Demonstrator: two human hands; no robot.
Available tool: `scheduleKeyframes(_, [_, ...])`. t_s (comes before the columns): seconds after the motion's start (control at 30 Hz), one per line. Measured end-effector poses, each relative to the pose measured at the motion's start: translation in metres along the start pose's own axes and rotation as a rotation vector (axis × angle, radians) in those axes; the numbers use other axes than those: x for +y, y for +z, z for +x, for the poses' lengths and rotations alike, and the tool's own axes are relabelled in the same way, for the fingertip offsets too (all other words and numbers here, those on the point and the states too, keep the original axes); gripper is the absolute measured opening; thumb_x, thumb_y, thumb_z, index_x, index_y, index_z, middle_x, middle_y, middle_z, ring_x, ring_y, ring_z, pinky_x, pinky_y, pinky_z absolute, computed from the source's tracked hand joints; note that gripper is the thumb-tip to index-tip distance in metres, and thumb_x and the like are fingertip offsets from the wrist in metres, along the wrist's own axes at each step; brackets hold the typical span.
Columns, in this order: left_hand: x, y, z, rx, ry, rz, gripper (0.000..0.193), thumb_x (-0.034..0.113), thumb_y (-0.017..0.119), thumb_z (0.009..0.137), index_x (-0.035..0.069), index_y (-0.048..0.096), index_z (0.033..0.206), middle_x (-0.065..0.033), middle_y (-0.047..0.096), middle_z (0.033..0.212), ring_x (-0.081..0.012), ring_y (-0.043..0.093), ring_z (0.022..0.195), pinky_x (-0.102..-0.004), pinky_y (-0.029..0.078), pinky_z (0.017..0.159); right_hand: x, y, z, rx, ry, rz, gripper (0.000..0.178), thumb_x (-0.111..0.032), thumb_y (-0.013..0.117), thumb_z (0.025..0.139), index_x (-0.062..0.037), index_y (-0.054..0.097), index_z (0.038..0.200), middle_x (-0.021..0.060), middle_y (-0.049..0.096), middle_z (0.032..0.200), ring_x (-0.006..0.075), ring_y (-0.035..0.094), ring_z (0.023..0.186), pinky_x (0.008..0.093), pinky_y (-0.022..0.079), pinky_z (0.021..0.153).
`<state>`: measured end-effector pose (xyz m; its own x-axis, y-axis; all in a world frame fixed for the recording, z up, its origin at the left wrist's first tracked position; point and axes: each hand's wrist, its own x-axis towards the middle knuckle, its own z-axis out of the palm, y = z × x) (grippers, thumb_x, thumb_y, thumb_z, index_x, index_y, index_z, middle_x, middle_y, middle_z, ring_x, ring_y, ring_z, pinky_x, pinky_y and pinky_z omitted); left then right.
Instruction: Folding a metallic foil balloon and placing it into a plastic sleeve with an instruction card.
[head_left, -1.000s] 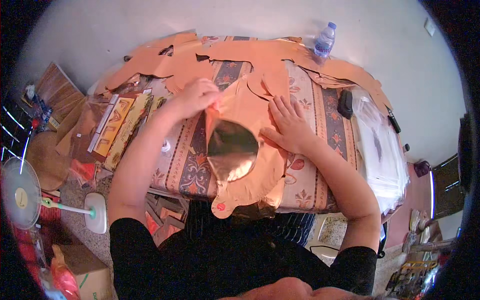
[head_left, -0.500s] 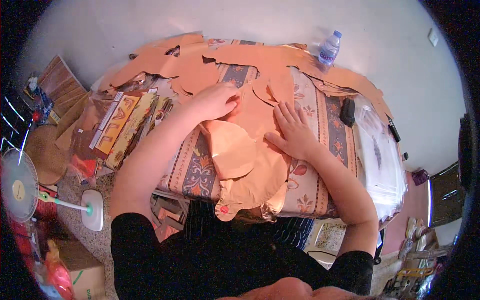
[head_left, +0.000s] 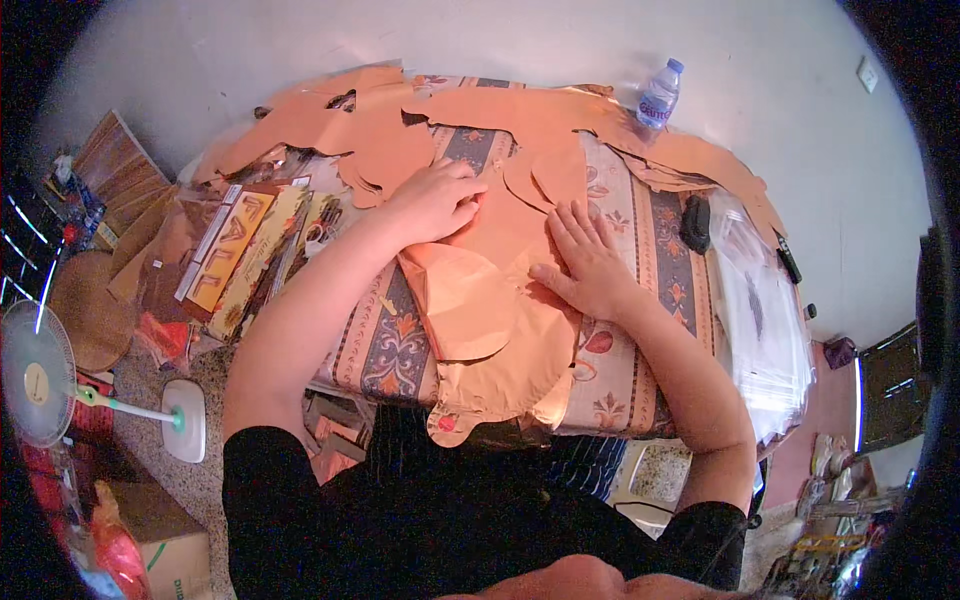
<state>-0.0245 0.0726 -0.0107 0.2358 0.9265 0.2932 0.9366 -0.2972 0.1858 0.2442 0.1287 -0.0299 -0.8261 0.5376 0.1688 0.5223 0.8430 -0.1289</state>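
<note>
Orange-copper foil sheet with rounded lobes (head_left: pixel 545 350) lies at the front-centre of the tabletop (head_left: pixel 640 200), between both hands. Near end hangs over the front edge; small rounded tab there carries a red dot (head_left: pixel 446 424). A rounded flap (head_left: pixel 462 312) lies folded over on the foil's left side, just below the left hand.

Left hand (head_left: pixel 437 203): at the foil's upper left edge, fingers curled, thumb near the index finger. Cannot tell if it's pinching the edge, fingertips partly hidden. Right hand (head_left: pixel 587 262): palm down on the foil's right side, thumb spread away, other fingers nearly straight and pointing away from the body.

Around it: beige floral cloth with dark stripes (head_left: pixel 390 365) covers the tabletop. More flat orange foil shapes (head_left: pixel 480 108) run along the back. Clear plastic bottle with blue cap (head_left: pixel 659 97) at the back right. Right side: small black object (head_left: pixel 694 223), stack of clear plastic sleeves (head_left: pixel 762 340), black marker (head_left: pixel 788 260). Left: orange and yellow printed card packs (head_left: pixel 228 255), near the left forearm.
</note>
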Motion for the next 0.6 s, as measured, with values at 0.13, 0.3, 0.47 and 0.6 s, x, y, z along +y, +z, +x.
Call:
scheduleKeyframes(0.13, [0.0, 0.001, 0.001, 0.003, -0.003, 0.046, 0.031, 0.019, 0.057, 0.087, 0.006, 0.062, 0.115, -0.011, 0.057, 0.111, -0.0308, 0.055, 0.106, -0.0404, 0.046, 0.091, 0.002, -0.002, 0.0, -0.022, 0.008, 0.073, 0.082, -0.056, 0.045, 0.092, 0.0025, 0.025, 0.146, 0.0214, 0.019, 0.154, 0.0327, 0.008, 0.145, 0.0461, 0.004, 0.116])
scheduleKeyframes(0.3, [0.003, -0.001, 0.003, -0.004, -0.004, 0.076, 0.031, 0.02, 0.057, 0.087, 0.007, 0.062, 0.115, -0.0111, 0.057, 0.111, -0.0307, 0.055, 0.106, -0.0407, 0.046, 0.091, -0.004, -0.01, -0.002, -0.047, 0.015, 0.026, 0.082, -0.055, 0.047, 0.091, 0.0028, 0.026, 0.145, 0.0217, 0.021, 0.153, 0.0332, 0.008, 0.145, 0.0461, 0.004, 0.116])
scheduleKeyframes(0.47, [0.005, -0.003, 0.002, -0.021, -0.014, 0.056, 0.033, 0.02, 0.056, 0.087, 0.008, 0.061, 0.117, -0.0119, 0.055, 0.109, -0.0303, 0.053, 0.106, -0.0414, 0.046, 0.09, -0.006, -0.009, -0.003, -0.033, -0.038, -0.037, 0.081, -0.054, 0.048, 0.091, 0.0043, 0.028, 0.144, 0.0224, 0.022, 0.152, 0.0349, 0.01, 0.145, 0.0465, 0.006, 0.116])
scheduleKeyframes(0.6, [0.013, -0.009, 0.0, -0.065, -0.044, 0.068, 0.034, 0.021, 0.056, 0.088, 0.008, 0.06, 0.119, -0.0113, 0.055, 0.115, -0.0294, 0.053, 0.109, -0.0406, 0.045, 0.093, -0.003, -0.005, -0.003, -0.007, -0.051, 0.019, 0.081, -0.053, 0.049, 0.091, 0.0062, 0.028, 0.143, 0.0239, 0.024, 0.151, 0.0373, 0.014, 0.143, 0.0452, 0.011, 0.116])
